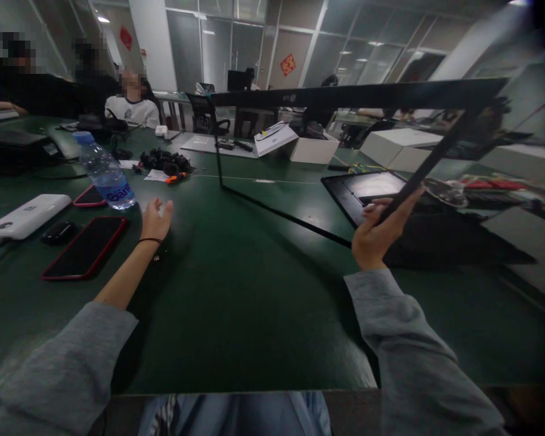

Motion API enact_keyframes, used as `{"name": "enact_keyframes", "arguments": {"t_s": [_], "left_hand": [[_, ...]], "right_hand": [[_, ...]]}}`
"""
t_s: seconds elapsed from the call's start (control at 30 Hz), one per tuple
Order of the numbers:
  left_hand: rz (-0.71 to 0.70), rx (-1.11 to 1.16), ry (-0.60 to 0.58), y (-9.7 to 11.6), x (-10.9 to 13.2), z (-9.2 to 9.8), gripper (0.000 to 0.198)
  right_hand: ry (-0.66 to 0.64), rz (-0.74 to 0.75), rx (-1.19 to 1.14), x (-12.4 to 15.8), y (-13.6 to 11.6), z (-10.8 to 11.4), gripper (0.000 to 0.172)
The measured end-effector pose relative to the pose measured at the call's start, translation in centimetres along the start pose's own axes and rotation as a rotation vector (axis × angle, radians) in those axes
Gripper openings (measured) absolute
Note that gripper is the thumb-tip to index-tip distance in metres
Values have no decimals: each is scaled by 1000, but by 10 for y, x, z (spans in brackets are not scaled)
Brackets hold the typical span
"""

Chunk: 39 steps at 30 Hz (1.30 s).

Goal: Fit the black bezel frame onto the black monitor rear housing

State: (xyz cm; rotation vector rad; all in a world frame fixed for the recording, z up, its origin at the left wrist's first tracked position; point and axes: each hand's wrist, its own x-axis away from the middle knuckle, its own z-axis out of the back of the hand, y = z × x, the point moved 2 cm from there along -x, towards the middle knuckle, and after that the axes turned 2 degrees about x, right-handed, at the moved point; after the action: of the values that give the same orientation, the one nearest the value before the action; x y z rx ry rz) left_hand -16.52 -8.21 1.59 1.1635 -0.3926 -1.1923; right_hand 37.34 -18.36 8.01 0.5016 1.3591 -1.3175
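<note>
My right hand (376,242) grips one side of a thin black screen bezel (367,95), an open rectangular frame with a small logo on its wide bar. The bezel is tilted up, and its thin lower edge is close to the green table. Behind my right hand lies a dark flat panel (345,197) with a lighter, shiny part. My left hand (156,221) is just above the table, holding nothing, its fingers loosely curled and the thumb apart. Beside it stands a water bottle (106,172) with a blue cap.
On the left are a red-cased phone (86,248), a black earbud case (59,232) and a white power bank (26,217). Tangled black cables (166,161) lie farther back. White boxes (315,148) stand across the table (245,315). A person in a white shirt (132,112) sits opposite.
</note>
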Motion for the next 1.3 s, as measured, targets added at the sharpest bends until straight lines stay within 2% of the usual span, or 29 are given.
{"name": "enact_keyframes", "arguments": {"t_s": [0.17,0.3,0.4,0.47,0.57,0.67,0.87,1.03,1.3], "left_hand": [[-186,45,-13,8,9,-1,59],[-300,-26,-73,19,19,-2,54],[-312,-99,-89,26,23,-1,54],[-303,-154,-94,27,24,-1,53],[-241,-299,-137,21,22,-4,49],[-169,-491,-223,10,19,-10,46],[-216,-649,-290,-2,15,-14,52],[-208,-717,-324,-3,16,-12,53],[-223,-666,-286,6,21,-9,45]], "right_hand": [[-90,-104,-46,11,6,-12,66],[-119,-211,0,23,25,-22,70],[-305,-247,101,31,49,-33,72],[-439,-296,140,37,62,-39,63],[-519,-308,216,41,71,-46,48],[-594,-274,327,42,70,-48,43],[-734,-337,560,48,65,-44,42],[-779,-335,569,50,59,-41,47],[-781,-332,523,46,53,-42,45]]}}
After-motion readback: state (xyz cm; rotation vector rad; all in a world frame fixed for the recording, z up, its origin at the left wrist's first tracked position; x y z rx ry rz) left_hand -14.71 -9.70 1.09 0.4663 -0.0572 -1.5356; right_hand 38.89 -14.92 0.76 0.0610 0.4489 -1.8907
